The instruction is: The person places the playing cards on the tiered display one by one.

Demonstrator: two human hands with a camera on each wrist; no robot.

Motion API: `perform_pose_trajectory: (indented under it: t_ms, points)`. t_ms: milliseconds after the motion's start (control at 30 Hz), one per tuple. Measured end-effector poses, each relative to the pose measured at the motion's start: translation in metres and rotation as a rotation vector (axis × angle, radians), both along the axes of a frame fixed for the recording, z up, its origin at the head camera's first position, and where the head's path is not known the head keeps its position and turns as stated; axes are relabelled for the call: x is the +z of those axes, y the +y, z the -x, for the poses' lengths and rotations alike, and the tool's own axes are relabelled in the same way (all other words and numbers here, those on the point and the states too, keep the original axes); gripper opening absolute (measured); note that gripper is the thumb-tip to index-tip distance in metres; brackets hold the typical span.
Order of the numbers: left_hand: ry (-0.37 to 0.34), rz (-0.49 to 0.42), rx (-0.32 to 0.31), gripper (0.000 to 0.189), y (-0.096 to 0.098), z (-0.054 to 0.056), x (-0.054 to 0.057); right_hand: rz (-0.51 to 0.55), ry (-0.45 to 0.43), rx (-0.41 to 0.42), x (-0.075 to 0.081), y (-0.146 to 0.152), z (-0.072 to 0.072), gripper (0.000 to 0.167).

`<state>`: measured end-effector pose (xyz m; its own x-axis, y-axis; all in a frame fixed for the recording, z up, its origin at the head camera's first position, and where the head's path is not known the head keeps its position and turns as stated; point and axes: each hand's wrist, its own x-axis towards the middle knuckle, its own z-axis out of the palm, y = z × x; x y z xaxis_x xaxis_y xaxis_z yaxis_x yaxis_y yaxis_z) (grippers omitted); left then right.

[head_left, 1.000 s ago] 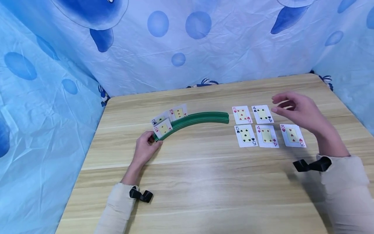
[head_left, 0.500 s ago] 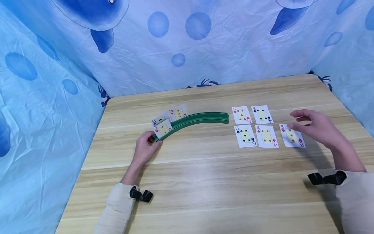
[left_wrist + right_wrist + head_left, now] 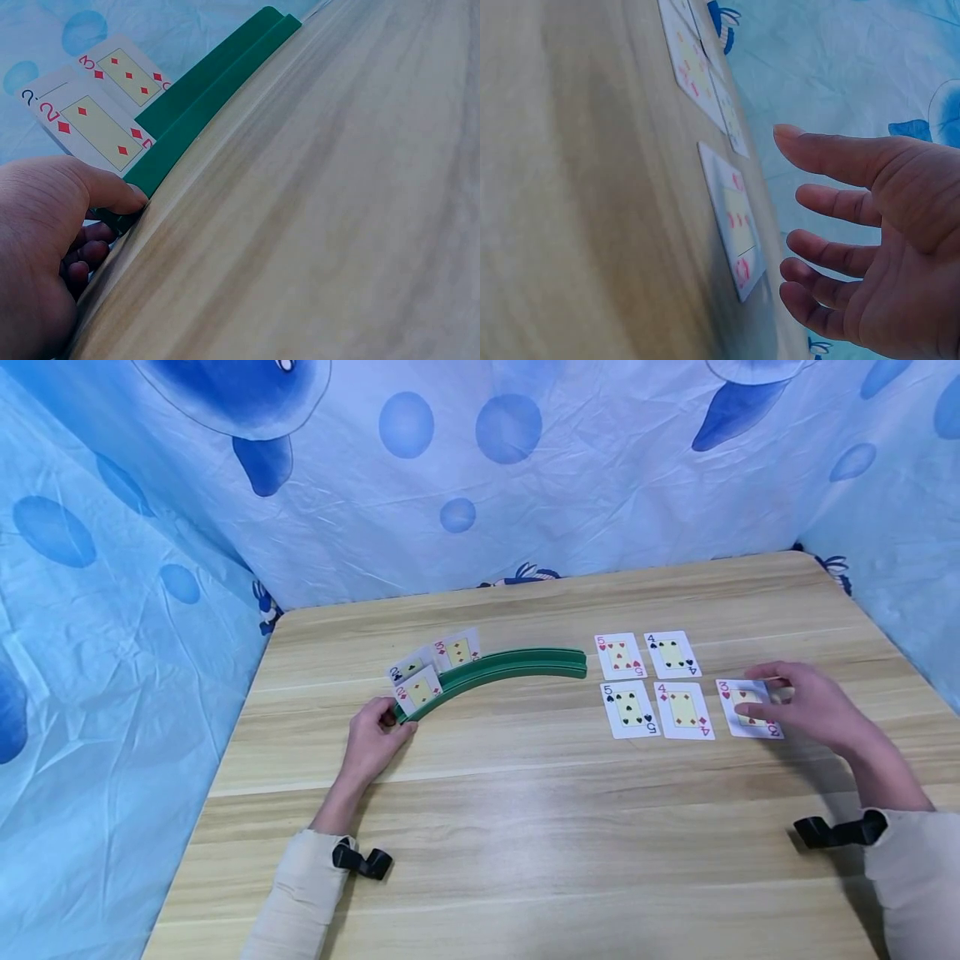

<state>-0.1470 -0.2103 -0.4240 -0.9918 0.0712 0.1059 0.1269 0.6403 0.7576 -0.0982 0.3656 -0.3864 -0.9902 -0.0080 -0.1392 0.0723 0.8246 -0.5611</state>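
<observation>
My left hand [image 3: 372,739] grips the left end of a curved green card holder [image 3: 517,664], thumb in front. Three playing cards lean in its slots: the two of diamonds [image 3: 418,690] in front, a black two [image 3: 405,665] partly hidden behind it, and the three of diamonds [image 3: 459,650] to the right. Over the three of hearts [image 3: 735,714] hovers my right hand [image 3: 813,706], covering part of that card. Its fingers are spread and loosely bent, with nothing held. In the right wrist view a gap shows between the fingers and the three of hearts [image 3: 739,225].
Beside the three of hearts lie the four of diamonds [image 3: 685,711], five of spades [image 3: 630,710], five of hearts [image 3: 620,656] and four of spades [image 3: 672,653], face up on the wooden table [image 3: 525,843]. Blue patterned cloth [image 3: 465,460] hangs behind the table and at both sides.
My right hand has moved right and toward me from near the four of spades, then lowered over the three of hearts. The left hand and card holder stay put.
</observation>
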Motion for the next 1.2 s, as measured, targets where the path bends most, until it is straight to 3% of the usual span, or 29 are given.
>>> perform_pose_trajectory:
  t_ms: [200,467,667,1033,1200]
  points:
    - [0.004,0.008,0.001,0.040,-0.001,0.000,0.000,0.006,-0.040,0.015,-0.007,0.003,-0.003,0.068]
    - [0.002,0.006,0.010,0.039,-0.001,0.000,-0.002,-0.067,0.026,0.067,-0.017,0.001,-0.006,0.075]
    - [0.002,0.012,0.009,0.038,-0.001,0.000,-0.002,-0.140,0.041,0.056,-0.020,-0.002,-0.007,0.074]
    - [0.010,0.005,0.004,0.039,-0.001,0.001,-0.003,-0.164,0.048,0.050,-0.018,-0.004,-0.004,0.069]
    - [0.018,0.007,0.003,0.038,-0.001,0.001,-0.003,-0.176,0.011,0.001,-0.015,-0.007,-0.002,0.079]
